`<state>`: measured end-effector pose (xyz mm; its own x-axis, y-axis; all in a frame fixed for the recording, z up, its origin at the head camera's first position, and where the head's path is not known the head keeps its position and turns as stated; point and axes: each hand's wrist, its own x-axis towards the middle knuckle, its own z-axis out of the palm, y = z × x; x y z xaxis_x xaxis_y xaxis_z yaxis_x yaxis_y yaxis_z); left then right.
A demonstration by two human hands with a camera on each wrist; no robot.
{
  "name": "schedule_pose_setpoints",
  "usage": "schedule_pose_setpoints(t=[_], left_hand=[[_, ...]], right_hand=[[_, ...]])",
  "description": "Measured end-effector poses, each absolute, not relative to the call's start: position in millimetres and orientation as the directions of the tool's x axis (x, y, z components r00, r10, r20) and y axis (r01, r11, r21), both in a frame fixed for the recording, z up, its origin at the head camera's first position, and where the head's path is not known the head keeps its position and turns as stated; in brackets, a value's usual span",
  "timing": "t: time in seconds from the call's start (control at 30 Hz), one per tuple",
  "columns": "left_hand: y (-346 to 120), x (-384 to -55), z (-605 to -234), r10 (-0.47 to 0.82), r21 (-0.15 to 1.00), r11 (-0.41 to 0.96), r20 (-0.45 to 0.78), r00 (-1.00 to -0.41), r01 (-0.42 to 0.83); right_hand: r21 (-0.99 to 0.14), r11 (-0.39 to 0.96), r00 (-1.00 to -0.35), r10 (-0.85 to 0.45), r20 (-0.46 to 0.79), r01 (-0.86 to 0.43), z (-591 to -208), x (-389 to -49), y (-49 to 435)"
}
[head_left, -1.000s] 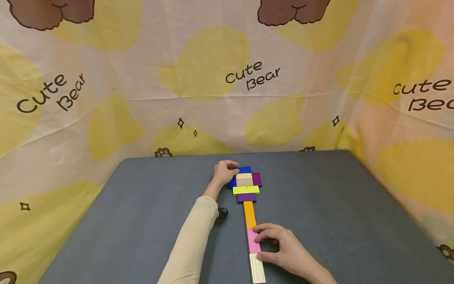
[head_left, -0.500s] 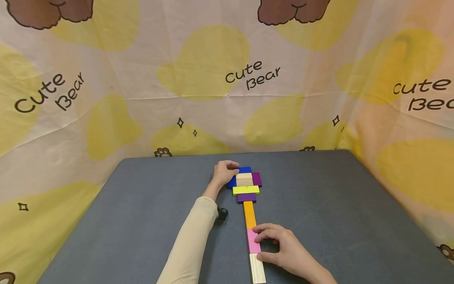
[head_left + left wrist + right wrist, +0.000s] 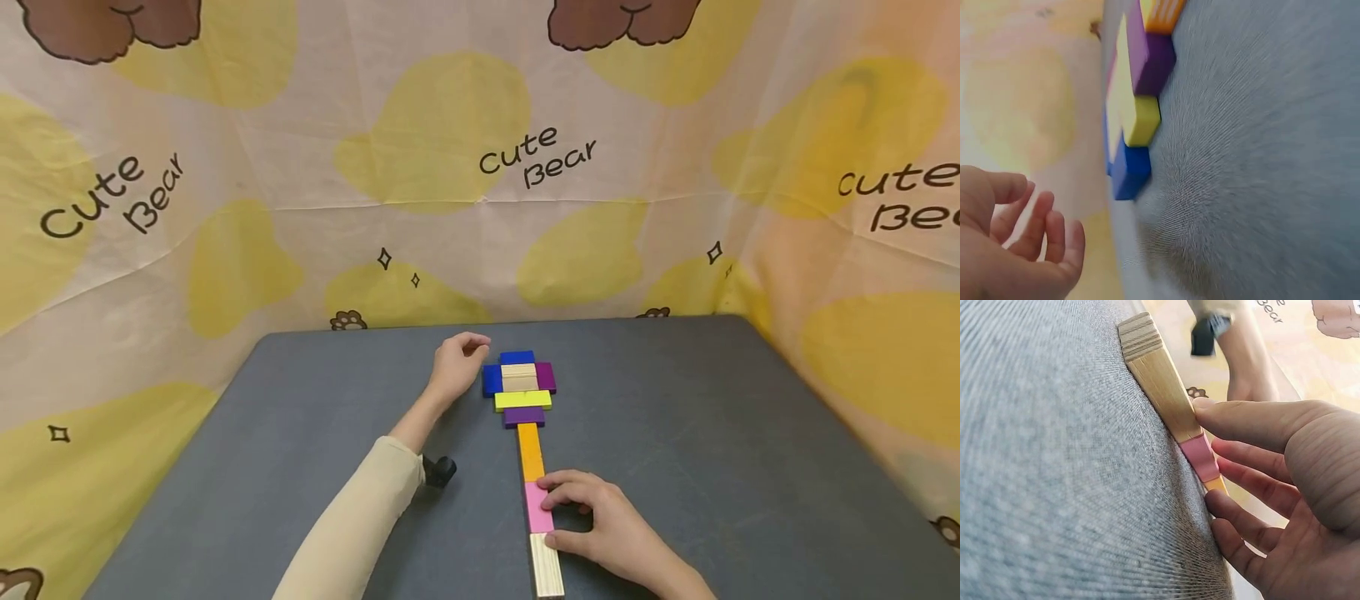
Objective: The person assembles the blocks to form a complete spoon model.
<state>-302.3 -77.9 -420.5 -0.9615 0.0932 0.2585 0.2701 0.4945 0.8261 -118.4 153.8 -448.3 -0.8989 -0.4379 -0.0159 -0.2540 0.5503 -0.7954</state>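
Observation:
Wooden blocks lie in a flower-like line on the table. At the far end, a plain wood block (image 3: 519,378) sits between a blue block (image 3: 492,380) and a purple block (image 3: 546,377), with another blue block (image 3: 517,357) behind. Nearer come a yellow block (image 3: 522,401), a second purple block (image 3: 524,417), an orange block (image 3: 531,454), a pink block (image 3: 537,508) and a plain block (image 3: 547,567). My left hand (image 3: 456,367) hovers left of the blue block, fingers loosely bent, holding nothing. My right hand (image 3: 607,529) rests fingers on the pink block, thumb at the nearest plain block.
The dark grey table (image 3: 750,450) spreads to both sides of the blocks. A patterned cloth (image 3: 450,167) hangs behind and beside it. A black wrist camera (image 3: 440,472) sticks out from my left sleeve (image 3: 360,508).
My left hand has let go of the left blue block and moved left, uncovering it. The right hand and the line of blocks have stayed in place.

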Motion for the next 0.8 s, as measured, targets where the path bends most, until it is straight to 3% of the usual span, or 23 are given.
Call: schedule_pose_setpoints(t=[0.3, 0.8], left_hand=[[-105.4, -234.5, -403.7, 0.179, 0.776, 0.544, 0.265, -0.948, 0.319], [-137.2, -157.6, -425.1, 0.174, 0.816, 0.531, 0.159, -0.972, 0.228]], right_hand=[[-0.786, 0.569, -0.903, -0.429, -0.03, -0.244, -448.4, -117.3, 154.0], [-0.79, 0.565, -0.904, -0.427, -0.032, -0.239, -449.5, -117.4, 154.3]])
